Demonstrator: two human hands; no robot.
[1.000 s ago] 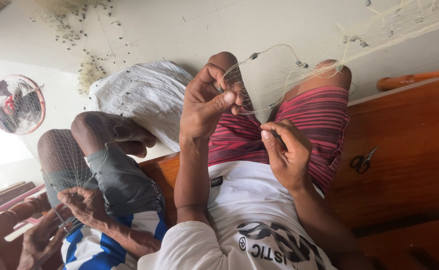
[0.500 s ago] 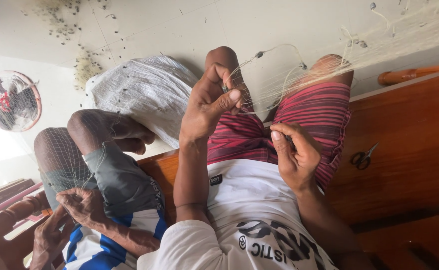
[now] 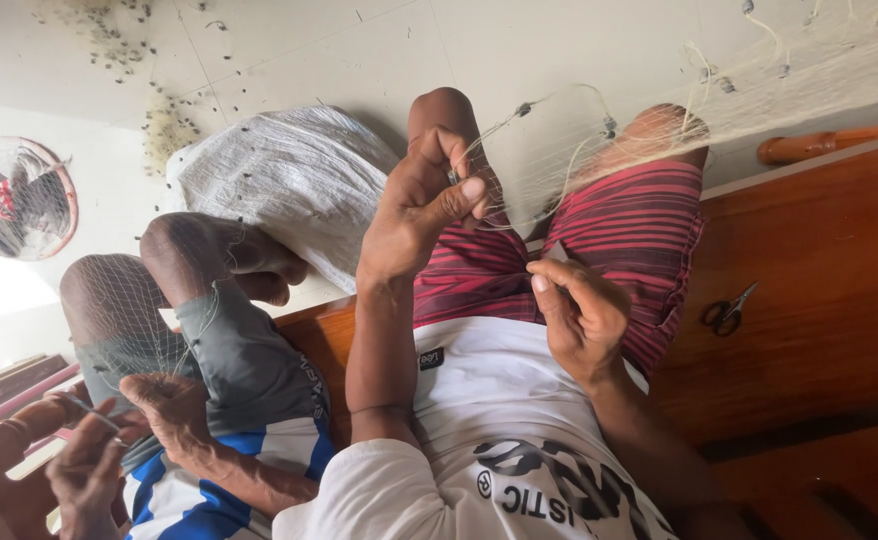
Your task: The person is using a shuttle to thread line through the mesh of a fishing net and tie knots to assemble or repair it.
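Left hand (image 3: 414, 215): raised slightly since 1 s ago, fingers pinched on fishing net (image 3: 559, 160) | right hand (image 3: 581, 315): closed on net strand at lap, unmoved | net: taut across knees | scissors (image 3: 727, 312): on wooden bench

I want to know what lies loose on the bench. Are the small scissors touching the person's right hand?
Apart. The head view shows the scissors lying alone on the wooden bench, with bare wood between them and the right hand, which pinches the fishing net.
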